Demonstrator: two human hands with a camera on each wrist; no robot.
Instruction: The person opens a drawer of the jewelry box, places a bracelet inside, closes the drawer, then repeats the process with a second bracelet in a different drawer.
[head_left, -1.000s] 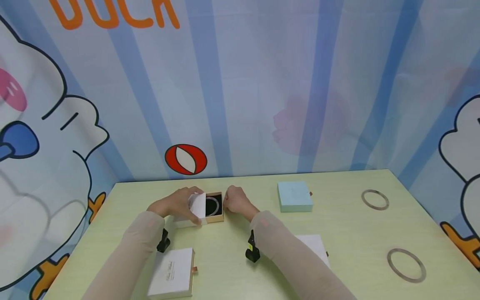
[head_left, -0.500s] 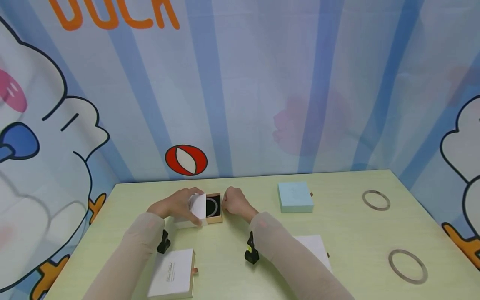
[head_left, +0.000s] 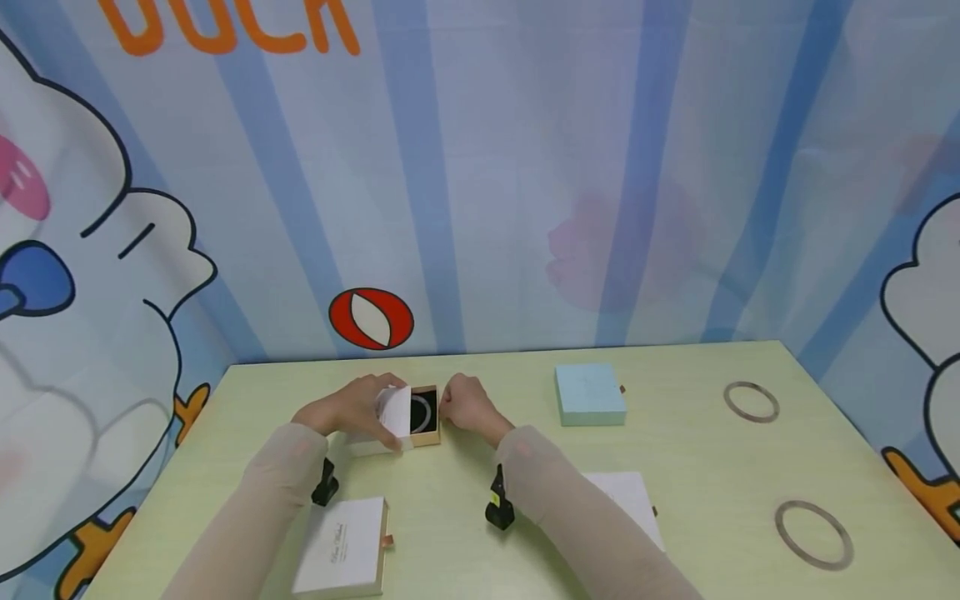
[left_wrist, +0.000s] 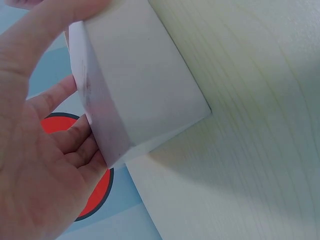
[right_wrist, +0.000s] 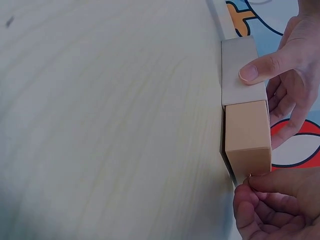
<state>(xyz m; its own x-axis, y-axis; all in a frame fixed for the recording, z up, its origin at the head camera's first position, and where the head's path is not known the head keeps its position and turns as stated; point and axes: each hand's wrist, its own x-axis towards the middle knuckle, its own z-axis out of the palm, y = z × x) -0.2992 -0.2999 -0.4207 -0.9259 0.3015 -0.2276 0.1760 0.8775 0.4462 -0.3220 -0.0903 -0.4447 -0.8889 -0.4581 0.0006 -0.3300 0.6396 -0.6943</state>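
Observation:
My left hand grips the white sleeve of a small drawer box, thumb on one side and fingers on the other. From the sleeve's right end a tan drawer sticks out partway. Inside its black lining lies a pale bangle, partly covered by the sleeve. At the drawer's outer end, my right hand pinches with thumb and forefinger; the small pull tab there is almost wholly hidden.
A white box with a brown tab lies at the near left. Another white box is partly behind the right sleeve. A light blue box stands farther back. Two loose bangles lie on the right of the table.
The drawer has slid slightly left into the white sleeve, and my right hand has moved left with it. My left hand holds almost the same place.

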